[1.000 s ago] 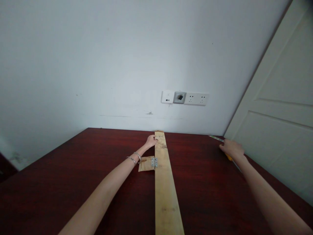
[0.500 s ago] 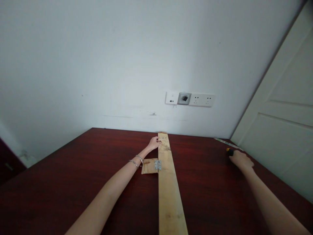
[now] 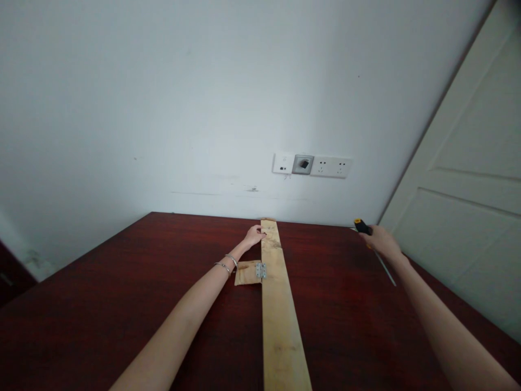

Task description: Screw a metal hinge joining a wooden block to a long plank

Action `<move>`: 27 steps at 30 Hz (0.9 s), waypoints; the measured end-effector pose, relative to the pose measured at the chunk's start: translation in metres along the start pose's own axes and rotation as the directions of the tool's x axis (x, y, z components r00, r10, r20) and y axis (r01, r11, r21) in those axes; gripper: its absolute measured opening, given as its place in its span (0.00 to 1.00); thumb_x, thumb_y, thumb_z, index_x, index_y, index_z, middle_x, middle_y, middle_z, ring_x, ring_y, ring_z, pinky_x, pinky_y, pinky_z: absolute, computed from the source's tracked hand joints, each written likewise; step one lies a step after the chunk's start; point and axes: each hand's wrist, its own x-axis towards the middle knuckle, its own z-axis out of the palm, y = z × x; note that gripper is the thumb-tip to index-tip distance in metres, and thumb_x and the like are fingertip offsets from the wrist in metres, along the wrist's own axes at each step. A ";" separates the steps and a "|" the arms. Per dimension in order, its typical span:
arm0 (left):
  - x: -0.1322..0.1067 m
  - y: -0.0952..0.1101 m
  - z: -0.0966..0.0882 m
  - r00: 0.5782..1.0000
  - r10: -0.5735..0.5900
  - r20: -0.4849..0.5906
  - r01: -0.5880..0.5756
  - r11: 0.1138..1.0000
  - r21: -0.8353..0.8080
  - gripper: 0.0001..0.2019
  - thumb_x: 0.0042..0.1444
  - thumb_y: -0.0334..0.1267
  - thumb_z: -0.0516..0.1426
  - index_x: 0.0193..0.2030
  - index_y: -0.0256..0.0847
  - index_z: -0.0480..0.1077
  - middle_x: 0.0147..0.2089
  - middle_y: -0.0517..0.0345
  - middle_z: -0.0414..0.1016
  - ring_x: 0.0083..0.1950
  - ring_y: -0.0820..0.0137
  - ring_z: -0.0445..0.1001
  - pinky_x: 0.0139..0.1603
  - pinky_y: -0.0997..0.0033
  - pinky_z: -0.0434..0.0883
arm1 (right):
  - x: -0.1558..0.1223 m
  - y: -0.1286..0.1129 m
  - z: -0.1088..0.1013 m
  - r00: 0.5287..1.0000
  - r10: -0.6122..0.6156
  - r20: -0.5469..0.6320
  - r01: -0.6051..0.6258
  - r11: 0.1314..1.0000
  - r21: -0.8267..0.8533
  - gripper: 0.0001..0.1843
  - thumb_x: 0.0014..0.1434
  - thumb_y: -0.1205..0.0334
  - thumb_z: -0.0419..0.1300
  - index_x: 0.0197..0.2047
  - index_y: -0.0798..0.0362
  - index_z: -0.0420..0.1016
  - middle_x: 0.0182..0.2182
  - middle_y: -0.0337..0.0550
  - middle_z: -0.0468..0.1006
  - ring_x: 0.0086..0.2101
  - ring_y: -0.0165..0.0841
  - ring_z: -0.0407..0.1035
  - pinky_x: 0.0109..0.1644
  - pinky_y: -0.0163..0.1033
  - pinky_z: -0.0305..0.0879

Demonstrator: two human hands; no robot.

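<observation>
A long pale wooden board [image 3: 283, 315] lies lengthwise on the dark red table. My left hand [image 3: 253, 235] is at the left edge of its far end, thumb and fingers pinched together; a small dark spot shows at the fingertips, too small to name. Nearer me, a metal hinge [image 3: 261, 270] joins the board to a short wood piece [image 3: 247, 273] on the left. Over the table's far right side, my right hand [image 3: 385, 243] is closed around a screwdriver [image 3: 362, 226] with a black and yellow handle. Its thin shaft slants down toward me.
The dark red tabletop [image 3: 122, 282] runs up to a white wall [image 3: 183, 108]. Sockets and switches [image 3: 311, 165] sit on the wall behind the board. A white panelled door [image 3: 468, 217] stands along the right side.
My right hand has lifted the screwdriver off the table's right side, moving it left and up, and its shaft now shows. My left hand stays at the board.
</observation>
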 end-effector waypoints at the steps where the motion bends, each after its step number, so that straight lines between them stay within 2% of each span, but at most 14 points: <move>1: -0.001 0.001 -0.001 1.000 -0.006 0.009 0.006 1.000 -0.013 0.18 0.49 0.26 0.60 0.50 0.30 0.70 0.37 0.51 0.76 0.33 0.72 0.73 0.33 0.77 0.68 | 0.000 -0.011 -0.003 0.999 -0.043 0.011 0.042 0.994 0.102 0.23 0.56 0.58 0.59 0.51 0.64 0.75 0.35 0.60 0.81 0.39 0.45 0.77 0.41 0.42 0.70; 4: -0.005 0.007 -0.007 1.000 -0.019 0.023 0.020 0.999 -0.039 0.16 0.53 0.28 0.57 0.49 0.28 0.69 0.34 0.50 0.76 0.29 0.74 0.71 0.30 0.76 0.68 | -0.008 -0.051 -0.010 0.990 -0.136 0.020 0.118 0.916 0.384 0.29 0.55 0.57 0.59 0.57 0.66 0.68 0.33 0.56 0.81 0.32 0.41 0.78 0.35 0.40 0.73; 6: -0.009 0.012 -0.014 1.000 -0.017 0.010 0.017 0.999 -0.036 0.17 0.53 0.29 0.57 0.51 0.27 0.68 0.34 0.49 0.75 0.29 0.73 0.71 0.30 0.76 0.68 | -0.023 -0.079 -0.014 0.982 -0.190 -0.002 0.162 0.832 0.531 0.34 0.56 0.55 0.59 0.62 0.62 0.61 0.34 0.52 0.82 0.31 0.37 0.78 0.34 0.38 0.74; 7: -0.011 0.014 -0.018 1.000 -0.009 0.004 0.009 1.000 -0.027 0.19 0.53 0.29 0.56 0.52 0.28 0.67 0.34 0.50 0.75 0.30 0.73 0.71 0.30 0.75 0.68 | -0.033 -0.093 -0.016 0.976 -0.216 -0.020 0.181 0.763 0.620 0.36 0.55 0.53 0.60 0.63 0.61 0.59 0.34 0.49 0.81 0.31 0.36 0.78 0.34 0.38 0.75; 8: -0.014 0.017 -0.022 1.000 0.004 0.005 -0.004 1.000 -0.015 0.20 0.53 0.29 0.56 0.53 0.28 0.67 0.35 0.50 0.75 0.31 0.73 0.71 0.31 0.75 0.68 | -0.044 -0.107 -0.017 0.973 -0.226 -0.037 0.166 0.583 0.795 0.40 0.51 0.53 0.64 0.63 0.60 0.58 0.32 0.48 0.81 0.31 0.37 0.77 0.34 0.40 0.76; 9: -0.016 0.020 -0.027 1.000 0.021 0.018 -0.021 1.000 -0.002 0.20 0.52 0.29 0.56 0.54 0.29 0.67 0.35 0.51 0.75 0.32 0.72 0.71 0.32 0.75 0.68 | -0.055 -0.120 -0.019 0.971 -0.235 -0.047 0.145 0.419 0.896 0.44 0.47 0.51 0.67 0.63 0.59 0.57 0.30 0.45 0.80 0.30 0.37 0.77 0.34 0.41 0.76; 10: -0.019 0.023 -0.033 0.998 0.041 0.048 -0.041 0.999 0.013 0.19 0.52 0.30 0.56 0.52 0.30 0.69 0.35 0.52 0.75 0.33 0.72 0.71 0.32 0.75 0.67 | -0.066 -0.132 -0.020 0.970 -0.238 -0.058 0.132 0.308 0.942 0.49 0.43 0.51 0.69 0.63 0.59 0.55 0.26 0.41 0.79 0.29 0.37 0.76 0.33 0.42 0.76; 13: -0.030 0.034 -0.051 0.973 0.088 0.212 -0.101 0.994 0.049 0.15 0.50 0.36 0.60 0.44 0.31 0.74 0.32 0.54 0.76 0.33 0.70 0.72 0.33 0.73 0.67 | -0.093 -0.163 -0.021 0.950 -0.288 -0.123 0.171 0.148 0.974 0.53 0.43 0.49 0.69 0.66 0.56 0.49 0.23 0.35 0.75 0.28 0.36 0.75 0.34 0.43 0.76; 15: -0.039 0.043 -0.064 0.923 0.115 0.367 -0.159 0.983 0.091 0.15 0.48 0.41 0.62 0.40 0.32 0.76 0.33 0.54 0.77 0.34 0.68 0.73 0.34 0.72 0.67 | -0.104 -0.179 -0.020 0.940 -0.296 -0.172 0.213 0.114 0.970 0.52 0.45 0.49 0.68 0.67 0.55 0.48 0.24 0.34 0.74 0.28 0.35 0.75 0.34 0.43 0.75; 17: -0.049 0.051 -0.076 0.796 0.151 0.587 -0.320 0.927 0.197 0.18 0.50 0.45 0.61 0.42 0.34 0.76 0.40 0.53 0.78 0.41 0.65 0.74 0.41 0.71 0.67 | -0.111 -0.191 -0.017 0.928 -0.298 -0.225 0.269 0.118 0.956 0.50 0.46 0.50 0.68 0.67 0.53 0.50 0.26 0.35 0.73 0.29 0.34 0.74 0.34 0.42 0.74; 19: -0.060 0.059 -0.085 0.709 0.091 0.700 -0.411 0.859 0.305 0.21 0.51 0.49 0.61 0.46 0.35 0.75 0.46 0.52 0.77 0.47 0.62 0.73 0.46 0.70 0.67 | -0.115 -0.200 -0.015 0.914 -0.302 -0.272 0.322 0.130 0.938 0.47 0.47 0.52 0.68 0.66 0.54 0.52 0.27 0.37 0.73 0.29 0.34 0.73 0.35 0.41 0.73; 22: -0.079 0.069 -0.091 0.661 -0.003 0.750 -0.469 0.779 0.417 0.30 0.48 0.53 0.62 0.53 0.35 0.70 0.53 0.48 0.74 0.52 0.59 0.71 0.50 0.69 0.66 | -0.119 -0.210 -0.013 0.905 -0.296 -0.305 0.352 0.117 0.929 0.45 0.48 0.53 0.67 0.65 0.55 0.54 0.27 0.37 0.73 0.29 0.33 0.72 0.35 0.39 0.72; 25: -0.100 0.078 -0.088 0.594 -0.006 0.804 -0.547 0.729 0.410 0.36 0.45 0.54 0.63 0.58 0.38 0.65 0.57 0.49 0.70 0.55 0.58 0.69 0.54 0.66 0.65 | -0.122 -0.214 -0.009 0.901 -0.296 -0.318 0.359 0.095 0.928 0.43 0.49 0.54 0.66 0.65 0.53 0.55 0.28 0.38 0.73 0.29 0.32 0.71 0.34 0.39 0.71; 27: -0.112 0.083 -0.083 0.605 -0.019 0.796 -0.582 0.671 0.459 0.41 0.42 0.54 0.65 0.62 0.39 0.61 0.60 0.47 0.67 0.57 0.55 0.67 0.56 0.63 0.64 | -0.123 -0.215 -0.007 0.891 -0.305 -0.335 0.381 0.103 0.919 0.42 0.49 0.54 0.66 0.64 0.52 0.56 0.29 0.38 0.73 0.29 0.32 0.71 0.35 0.39 0.71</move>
